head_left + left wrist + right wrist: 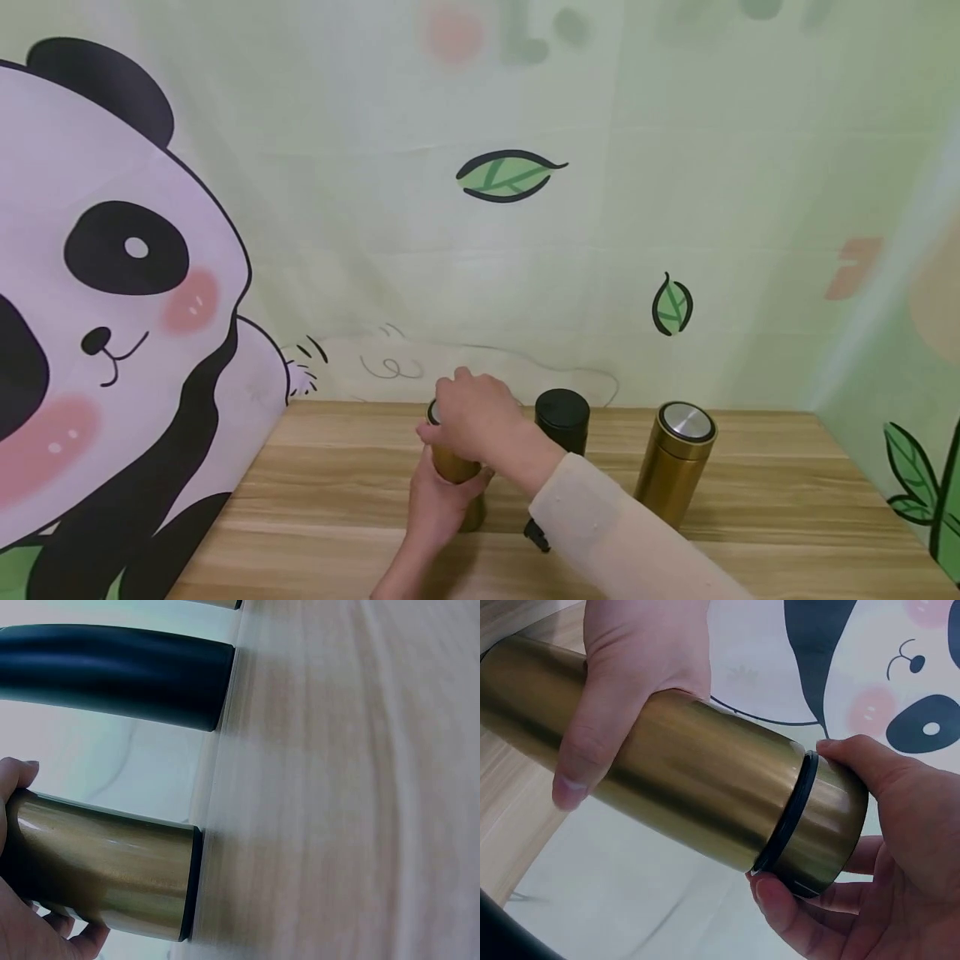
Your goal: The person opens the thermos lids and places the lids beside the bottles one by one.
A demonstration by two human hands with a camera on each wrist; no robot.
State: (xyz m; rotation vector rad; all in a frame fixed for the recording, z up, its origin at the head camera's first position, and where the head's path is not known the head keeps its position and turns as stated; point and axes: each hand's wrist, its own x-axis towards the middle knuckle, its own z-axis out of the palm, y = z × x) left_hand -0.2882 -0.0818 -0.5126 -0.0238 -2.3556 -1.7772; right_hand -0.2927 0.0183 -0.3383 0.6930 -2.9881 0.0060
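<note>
A gold thermos flask (705,780) stands on the wooden table, held by both hands. My left hand (441,500) wraps round its body, with the thumb across the front in the right wrist view. From above, my right hand (480,417) grips the gold lid (829,821), fingers curled about its rim. A black ring shows between lid and body. The flask's base (193,885) touches the tabletop in the left wrist view. In the head view, the hands hide much of the flask.
To the right stands a black flask (562,412), partly behind my right forearm. A small black piece (537,535) shows below it. Farther right is another gold flask (675,471) with a silver-topped lid. The table (322,492) ends at a panda-printed backdrop (360,208).
</note>
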